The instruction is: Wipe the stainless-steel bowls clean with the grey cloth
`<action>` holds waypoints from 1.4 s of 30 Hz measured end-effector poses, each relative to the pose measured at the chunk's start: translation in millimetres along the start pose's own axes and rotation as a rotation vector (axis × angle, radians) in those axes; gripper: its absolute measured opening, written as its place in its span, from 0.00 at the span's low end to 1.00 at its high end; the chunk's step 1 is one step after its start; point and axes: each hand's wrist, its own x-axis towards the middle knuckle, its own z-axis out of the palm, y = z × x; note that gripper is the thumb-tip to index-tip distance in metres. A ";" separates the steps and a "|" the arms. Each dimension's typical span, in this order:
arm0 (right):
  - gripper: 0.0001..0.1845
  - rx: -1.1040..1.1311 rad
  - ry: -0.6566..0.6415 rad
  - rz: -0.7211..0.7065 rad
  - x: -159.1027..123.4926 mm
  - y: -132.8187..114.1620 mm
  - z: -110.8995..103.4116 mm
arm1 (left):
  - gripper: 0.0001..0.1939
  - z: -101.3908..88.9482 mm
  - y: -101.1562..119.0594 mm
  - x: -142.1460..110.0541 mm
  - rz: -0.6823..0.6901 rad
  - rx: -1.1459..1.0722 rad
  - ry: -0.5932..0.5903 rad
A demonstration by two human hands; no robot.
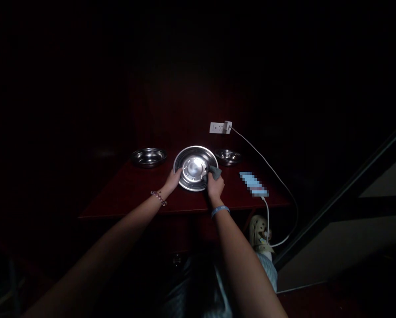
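Note:
A shiny metal bowl (195, 167) is held tilted up above the dark red table, its inside facing me. My left hand (174, 180) grips the bowl's left rim, thumb over the edge. My right hand (215, 185) is closed on a grey cloth (215, 172) at the bowl's right rim; part of the cloth sticks out above the fingers. Whether those fingers also hold the rim is hidden. On the table behind stand a second metal bowl (148, 157) to the left and a smaller metal bowl (228, 156) to the right.
The red table (118, 194) has its front edge close to me. A blurred-out phone (254, 184) lies on the right, joined by a white cable (277, 172) to a charger (228, 126) in the wall socket (216, 127). A clog-clad foot (259, 232) is below the table's right side.

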 end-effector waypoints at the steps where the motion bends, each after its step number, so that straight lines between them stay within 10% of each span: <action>1: 0.18 -0.012 0.019 0.009 -2.5 -2.5 2.3 | 0.14 0.5 -0.3 0.4 -0.007 -0.021 0.024; 24: 0.24 -0.202 -0.269 0.028 -5.7 -14.0 -25.7 | 0.12 -1.0 -11.5 3.9 -0.020 -0.032 0.033; 42: 0.26 -0.594 -0.228 -0.165 -23.3 -27.2 -47.5 | 0.14 -2.7 -15.4 6.0 0.046 0.045 -0.027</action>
